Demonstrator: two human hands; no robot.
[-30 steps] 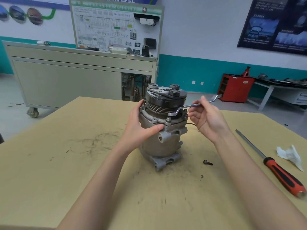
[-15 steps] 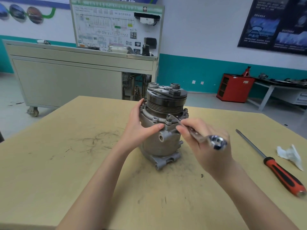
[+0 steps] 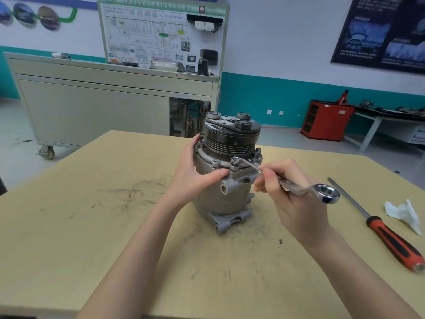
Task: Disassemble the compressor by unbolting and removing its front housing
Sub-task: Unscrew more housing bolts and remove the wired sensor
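Note:
A grey metal compressor (image 3: 220,199) stands upright on the wooden table (image 3: 92,226), its dark grooved pulley (image 3: 231,139) on top. My left hand (image 3: 195,178) grips the body from the left, thumb across the front under the flange. My right hand (image 3: 292,199) holds a double-ended ring wrench (image 3: 299,187) by its shank. The wrench's far ring sits on a flange bolt (image 3: 235,160) at the front of the housing; its near ring points toward me and to the right.
A red-handled screwdriver (image 3: 391,238) lies on the table at the right, beside a crumpled white rag (image 3: 402,212). A small dark speck (image 3: 280,241) lies in front of the compressor. Behind the table stands a wheeled cabinet (image 3: 92,111) with a wiring display board.
My right hand has swung the wrench handle from far right, behind the compressor, round toward me, with the ring staying on the flange bolt. The left hand has kept its grip.

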